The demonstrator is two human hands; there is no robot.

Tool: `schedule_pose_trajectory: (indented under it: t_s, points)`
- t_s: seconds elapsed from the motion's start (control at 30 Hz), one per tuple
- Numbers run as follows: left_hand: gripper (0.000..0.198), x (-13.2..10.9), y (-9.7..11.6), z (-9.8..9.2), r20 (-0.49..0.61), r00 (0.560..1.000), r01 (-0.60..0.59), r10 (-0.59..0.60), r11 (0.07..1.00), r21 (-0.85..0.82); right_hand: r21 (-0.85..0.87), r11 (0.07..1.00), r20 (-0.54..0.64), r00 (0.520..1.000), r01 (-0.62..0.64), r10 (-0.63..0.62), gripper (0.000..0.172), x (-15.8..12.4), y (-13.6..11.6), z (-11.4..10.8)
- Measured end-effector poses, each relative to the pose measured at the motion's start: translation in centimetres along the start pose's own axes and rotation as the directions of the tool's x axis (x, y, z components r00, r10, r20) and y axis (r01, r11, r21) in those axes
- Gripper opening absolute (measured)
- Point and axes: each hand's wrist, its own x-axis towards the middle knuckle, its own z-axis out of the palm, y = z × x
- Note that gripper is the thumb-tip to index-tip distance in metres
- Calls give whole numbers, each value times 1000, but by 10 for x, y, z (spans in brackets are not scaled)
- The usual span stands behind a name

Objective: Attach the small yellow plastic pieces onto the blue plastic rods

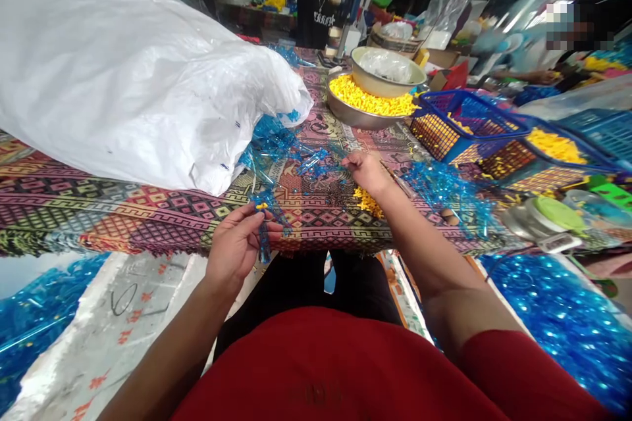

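Note:
My left hand (236, 245) is at the near edge of the cloth-covered table, thumb and fingers pinched on a clear blue plastic piece (264, 240). A small yellow plastic piece (261, 206) shows at its top, by the thumb tip. Farther forward and to the right, my right hand (368, 172) is closed, fingertips pointing left, close to the tabletop. What those fingers grip is too small and blurred to name. Loose blue pieces (315, 163) lie between the hands. Just below my right wrist sits a small heap of yellow pieces (368, 202).
A big white sack (162, 79) spills blue pieces at left. Beyond are a metal basin of yellow pieces (365, 100) with a bowl (388, 71) on it, and blue baskets (464, 122). A green-topped device (553, 216) stands right. Boxes of blue pieces flank my legs. People are beyond.

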Motion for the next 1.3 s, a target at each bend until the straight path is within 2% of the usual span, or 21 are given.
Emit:
schedule_pose_trajectory:
  t_s: [0.07, 0.13, 0.17, 0.23, 0.3, 0.33, 0.4, 0.5, 0.6, 0.67, 0.7, 0.77, 0.83, 0.9, 0.97, 1.03, 1.17, 1.27, 1.3]
  points:
    - [28, 0, -1, 1, 4, 1000, -5, 5, 1000, 2, 253, 966, -86, 996, 48, -27, 14, -15, -12, 0]
    - [27, 0, -2, 1, 3, 1000, -14, 14, 1000, 5, 553, 831, -157, 987, 62, 31, 10, -30, -28, 3]
    - [27, 0, -3, 1, 6, 1000, -18, 18, 1000, 7, 681, 731, -145, 985, 34, 89, 14, -37, -35, 5]
    - [26, -1, -2, 1, 18, 1000, -23, 23, 1000, 7, 864, 499, -20, 986, -66, 165, 22, -49, -49, 6]
    - [25, -3, -1, 2, 31, 999, -22, 22, 1000, 7, 936, 309, 130, 982, -167, 136, 27, -59, -58, 3]
    - [24, -5, 0, 3, 39, 999, -20, 20, 1000, 6, 946, 252, 184, 979, -201, 92, 28, -62, -60, 1]
    - [24, -9, 3, 4, 59, 998, -19, 18, 1000, 2, 951, 196, 244, 970, -240, 3, 28, -67, -60, -5]
    - [25, -14, 6, 6, 93, 996, -12, 13, 1000, -2, 933, 235, 310, 939, -272, -146, 29, -66, -57, -13]
    - [27, -16, 5, 6, 108, 994, 1, -2, 1000, 8, 880, 413, 381, 865, -233, -325, 29, -53, -57, -13]
    - [28, -16, 1, 6, 103, 994, 22, -24, 1000, 16, 817, 560, 399, 839, -140, -371, 25, -40, -59, -7]
    - [28, -16, -1, 5, 101, 994, 35, -37, 999, 19, 767, 637, 389, 848, -80, -361, 22, -33, -61, -3]
    - [28, -17, -6, 5, 108, 992, 60, -62, 998, 24, 609, 790, 309, 896, 71, -320, 16, -24, -67, 5]
    - [28, -18, -8, 4, 122, 990, 74, -77, 997, 29, 382, 889, 201, 916, 254, -348, 17, -23, -76, 10]
    - [28, -19, -8, 4, 125, 989, 81, -84, 996, 30, 151, 891, 180, 874, 428, -451, 25, -32, -88, 11]
    - [28, -20, -6, 4, 120, 989, 84, -87, 996, 26, -18, 827, 279, 797, 561, -535, 28, -46, -101, 10]
    - [26, -19, -4, 4, 119, 990, 79, -81, 997, 18, -104, 746, 384, 718, 658, -580, 28, -58, -112, 7]
    - [25, -20, -1, 4, 119, 990, 70, -71, 997, 14, -91, 649, 428, 618, 755, -659, 27, -64, -115, 0]
    - [26, -21, 0, 3, 121, 990, 71, -71, 997, 2, -5, 616, 417, 562, 788, -714, 26, -63, -101, -8]
    - [27, -22, 0, 3, 120, 990, 72, -71, 997, -4, 21, 618, 407, 558, 786, -723, 27, -63, -95, -10]
